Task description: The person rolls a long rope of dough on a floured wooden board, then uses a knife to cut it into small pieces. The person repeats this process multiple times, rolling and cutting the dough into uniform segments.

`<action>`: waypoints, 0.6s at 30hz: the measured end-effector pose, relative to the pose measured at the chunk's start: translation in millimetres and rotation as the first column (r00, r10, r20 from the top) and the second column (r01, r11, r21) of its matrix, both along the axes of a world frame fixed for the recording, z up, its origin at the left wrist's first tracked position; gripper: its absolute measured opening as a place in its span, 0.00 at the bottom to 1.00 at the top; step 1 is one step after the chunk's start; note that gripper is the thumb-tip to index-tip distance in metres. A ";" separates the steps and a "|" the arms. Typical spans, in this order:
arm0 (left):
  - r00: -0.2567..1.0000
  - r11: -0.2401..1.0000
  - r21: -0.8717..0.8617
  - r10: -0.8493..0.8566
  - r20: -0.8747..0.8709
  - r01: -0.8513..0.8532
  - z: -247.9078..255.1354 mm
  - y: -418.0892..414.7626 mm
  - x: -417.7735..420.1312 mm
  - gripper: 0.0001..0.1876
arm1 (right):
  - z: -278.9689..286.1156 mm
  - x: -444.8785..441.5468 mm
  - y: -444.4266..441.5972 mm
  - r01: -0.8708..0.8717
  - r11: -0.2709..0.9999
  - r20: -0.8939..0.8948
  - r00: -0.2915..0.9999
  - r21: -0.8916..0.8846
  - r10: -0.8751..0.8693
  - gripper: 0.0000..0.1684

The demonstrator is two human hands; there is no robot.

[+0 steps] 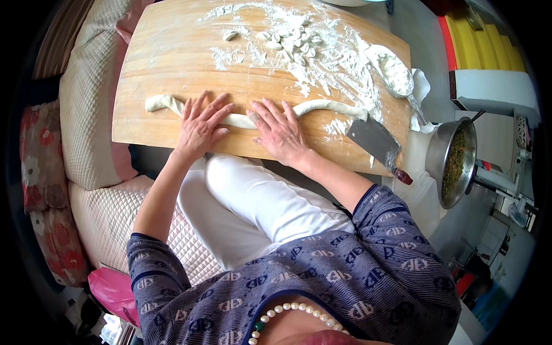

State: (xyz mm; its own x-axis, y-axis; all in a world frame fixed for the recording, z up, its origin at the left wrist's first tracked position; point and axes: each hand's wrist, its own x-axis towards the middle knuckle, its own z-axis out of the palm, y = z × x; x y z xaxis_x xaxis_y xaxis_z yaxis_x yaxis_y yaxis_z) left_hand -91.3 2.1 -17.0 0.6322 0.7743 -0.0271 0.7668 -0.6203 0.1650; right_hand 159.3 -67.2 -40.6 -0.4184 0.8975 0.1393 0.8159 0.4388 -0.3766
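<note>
A long rope of dough (239, 120) lies across the near part of a floured wooden board (172, 73). My left hand (200, 125) rests flat over its left part, fingers spread. Further right, my right hand (278, 127) lies palm down on the rope, which runs out beyond it in a curve. The rope's right end touches the blade of a cleaver (374, 140) with a dark red handle, lying at the board's right front. Small floured dough pieces (295, 43) are heaped toward the far side, with one piece (230, 35) apart to their left.
A bag of white flour (392, 71) lies at the board's right edge, beside spilled flour. A metal bowl of chopped green filling (453, 159) stands further right. A quilted sofa (90, 99) borders the left side, and the board's near edge is above my legs.
</note>
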 end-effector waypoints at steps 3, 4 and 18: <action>0.989 0.989 0.056 0.142 -0.039 -0.139 -10.2 18.4 12.6 0.30 | -3.9 0.0 44.8 0.090 0.996 0.087 0.992 -0.030 -0.087 0.33; 0.975 0.976 0.051 0.213 -0.066 -0.210 -7.8 31.7 19.8 0.29 | -7.3 1.3 63.3 0.158 0.987 0.114 0.982 -0.024 -0.154 0.32; 0.965 0.963 0.178 0.228 -0.131 -0.204 -11.1 10.2 -64.1 0.28 | 14.9 48.5 3.5 0.068 0.989 0.158 0.986 -0.134 -0.047 0.37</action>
State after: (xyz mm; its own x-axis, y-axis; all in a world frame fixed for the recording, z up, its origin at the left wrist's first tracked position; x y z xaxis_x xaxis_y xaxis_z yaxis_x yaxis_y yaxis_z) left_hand -155.4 12.3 -28.1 0.4478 0.8937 0.0293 0.8936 -0.4461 -0.0499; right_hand 207.8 -63.6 -25.7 -0.3722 0.9268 -0.0505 0.8912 0.3417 -0.2985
